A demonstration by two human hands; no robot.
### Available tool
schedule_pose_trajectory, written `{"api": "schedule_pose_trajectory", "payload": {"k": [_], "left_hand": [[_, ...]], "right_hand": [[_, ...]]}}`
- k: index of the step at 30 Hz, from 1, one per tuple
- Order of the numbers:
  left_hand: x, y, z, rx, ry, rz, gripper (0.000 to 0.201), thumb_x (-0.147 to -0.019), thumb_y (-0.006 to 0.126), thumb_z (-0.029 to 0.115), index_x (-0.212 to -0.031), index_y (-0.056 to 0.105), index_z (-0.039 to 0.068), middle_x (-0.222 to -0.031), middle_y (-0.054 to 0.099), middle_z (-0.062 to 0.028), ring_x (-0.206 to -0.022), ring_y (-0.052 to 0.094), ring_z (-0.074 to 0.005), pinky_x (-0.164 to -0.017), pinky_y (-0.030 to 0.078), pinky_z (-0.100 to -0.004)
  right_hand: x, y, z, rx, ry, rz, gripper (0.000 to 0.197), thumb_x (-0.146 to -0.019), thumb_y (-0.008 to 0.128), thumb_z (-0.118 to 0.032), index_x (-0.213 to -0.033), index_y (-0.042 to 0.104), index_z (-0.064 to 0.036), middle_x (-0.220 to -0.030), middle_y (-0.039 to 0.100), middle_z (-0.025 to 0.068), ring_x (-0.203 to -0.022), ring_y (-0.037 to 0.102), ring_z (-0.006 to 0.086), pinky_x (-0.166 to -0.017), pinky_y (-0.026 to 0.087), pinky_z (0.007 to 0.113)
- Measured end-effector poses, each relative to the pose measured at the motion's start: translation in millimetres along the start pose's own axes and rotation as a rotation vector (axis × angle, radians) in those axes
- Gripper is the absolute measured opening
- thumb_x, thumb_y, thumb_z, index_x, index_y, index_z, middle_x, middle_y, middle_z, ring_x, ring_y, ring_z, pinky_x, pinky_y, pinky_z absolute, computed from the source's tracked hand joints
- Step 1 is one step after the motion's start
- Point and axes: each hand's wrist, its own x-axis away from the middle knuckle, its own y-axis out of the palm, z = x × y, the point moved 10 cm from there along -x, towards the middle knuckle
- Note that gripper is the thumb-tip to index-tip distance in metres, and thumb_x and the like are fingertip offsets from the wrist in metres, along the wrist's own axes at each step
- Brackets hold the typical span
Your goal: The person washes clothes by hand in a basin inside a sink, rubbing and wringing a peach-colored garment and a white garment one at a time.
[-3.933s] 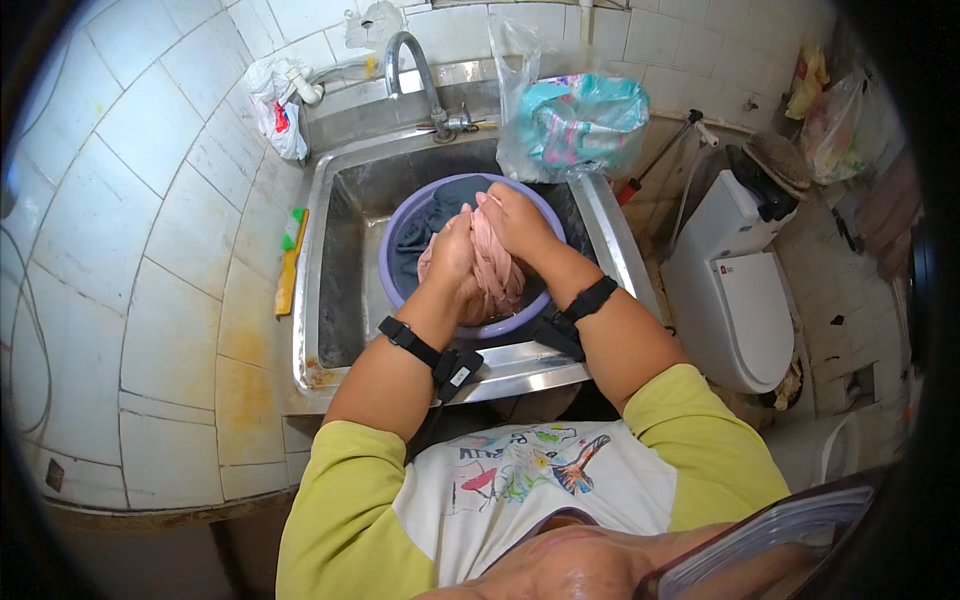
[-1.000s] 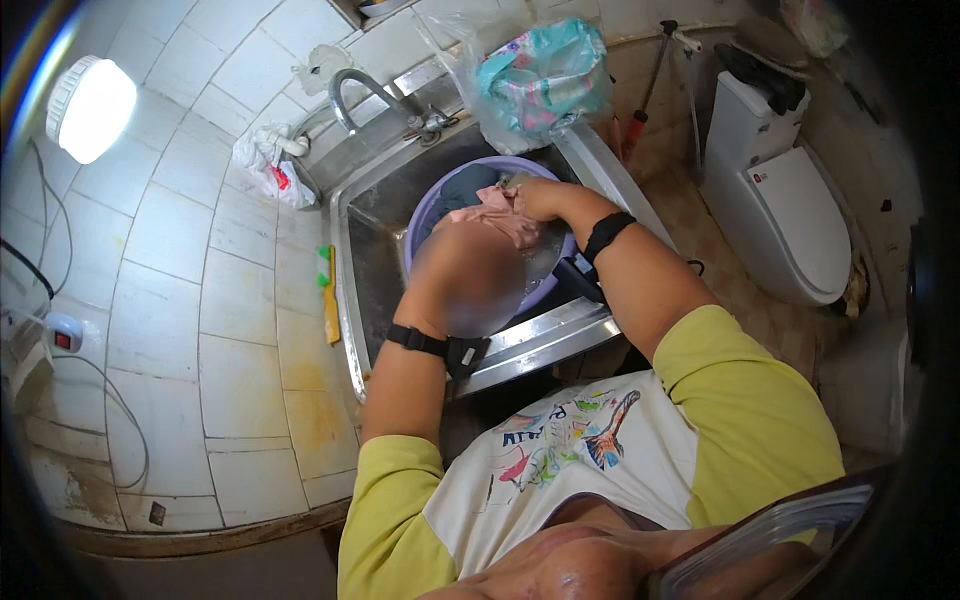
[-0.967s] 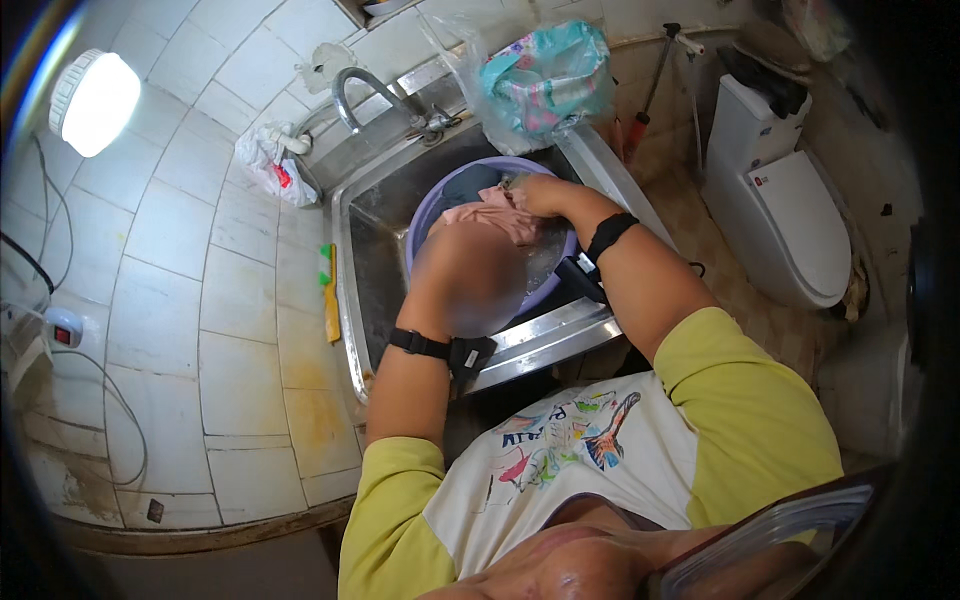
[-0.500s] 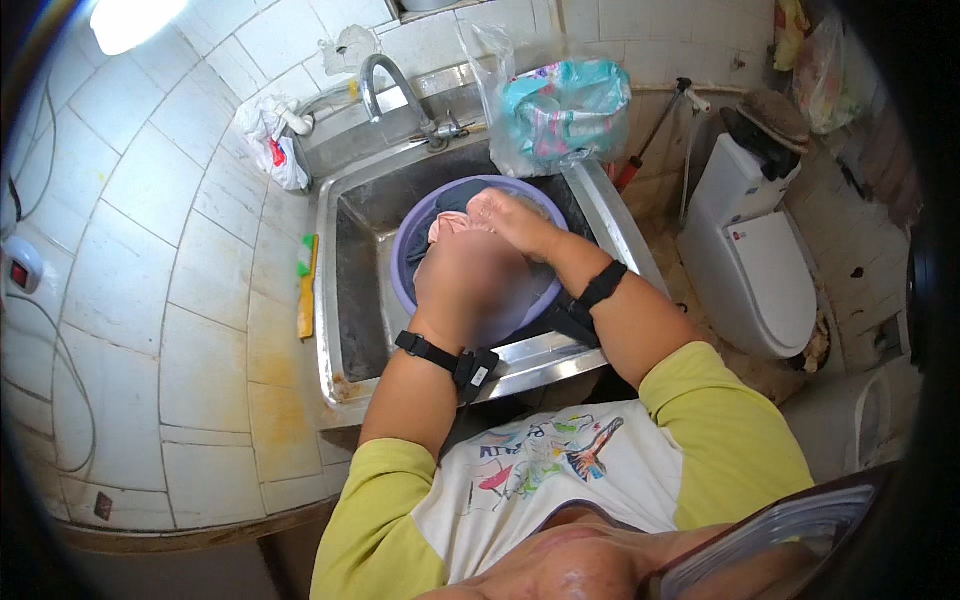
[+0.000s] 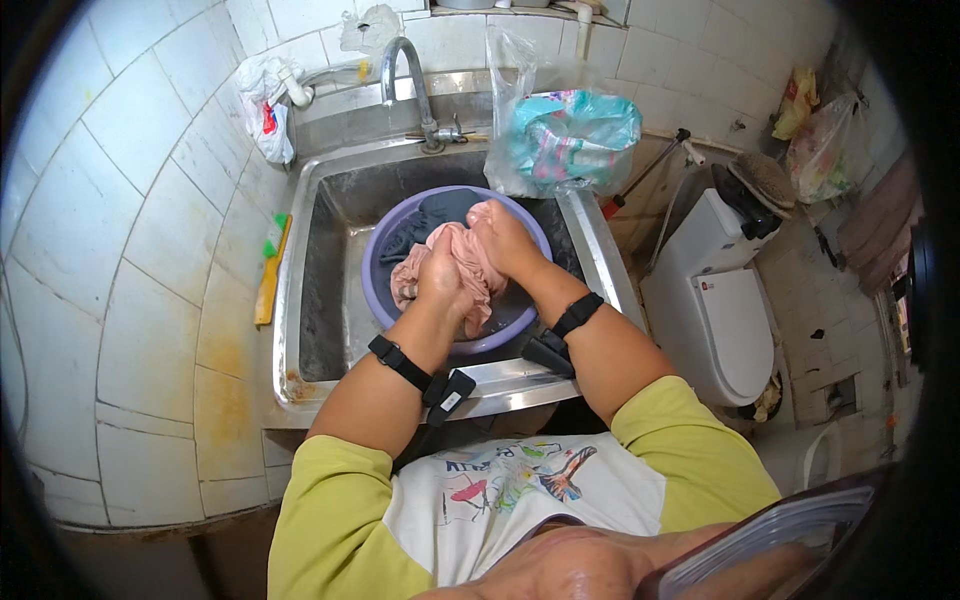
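Both hands are over a purple basin point(image 5: 375, 290) standing in a metal sink point(image 5: 320, 225). My left hand point(image 5: 442, 275) is closed around a bunched pink cloth point(image 5: 462, 243). Higher and to its right, my right hand point(image 5: 497, 235) grips another part of the same cloth. Part of the cloth hangs below my left hand toward the basin. Dark grey-blue clothing point(image 5: 440, 208) lies in the basin behind and left of the pink cloth. What lies beneath my hands is partly hidden.
A curved faucet point(image 5: 405, 75) rises behind the basin. At the back right corner sits a teal plastic package point(image 5: 575, 135) in a clear bag. A yellow-handled brush point(image 5: 269, 275) rests along the sink's left edge. A white toilet point(image 5: 735, 325) stands to the right.
My hands have drawn apart a little, and more of the pink cloth now shows between and below them. My left hand, blurred before, is clear now. The view has shifted slightly.
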Motion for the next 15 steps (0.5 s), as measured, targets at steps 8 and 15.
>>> {"api": "schedule_pose_trajectory", "payload": {"k": [8,15], "left_hand": [[9,15,11,-0.183,0.066,-0.09,0.024,-0.086,0.06,0.022,-0.101,0.056,0.003,-0.102,0.061,-0.0131,-0.091,0.059,-0.0274,-0.081,0.047,-0.0418],[10,8,51,-0.684,0.452,0.034,0.019,-0.089,0.056,0.015,-0.102,0.056,0.001,-0.095,0.062,-0.0075,-0.085,0.06,-0.0165,-0.073,0.05,-0.0319]], "right_hand": [[-2,-12,-9,-0.389,-0.005,0.105,0.021,-0.09,0.053,-0.018,-0.097,0.052,0.0015,-0.089,0.059,0.0081,-0.082,0.055,0.0135,-0.075,0.045,0.028],[-3,-41,14,-0.523,0.064,0.323,0.023,-0.093,0.049,-0.019,-0.107,0.048,-0.0004,-0.095,0.055,0.0059,-0.087,0.05,0.0125,-0.081,0.041,0.026]]}}
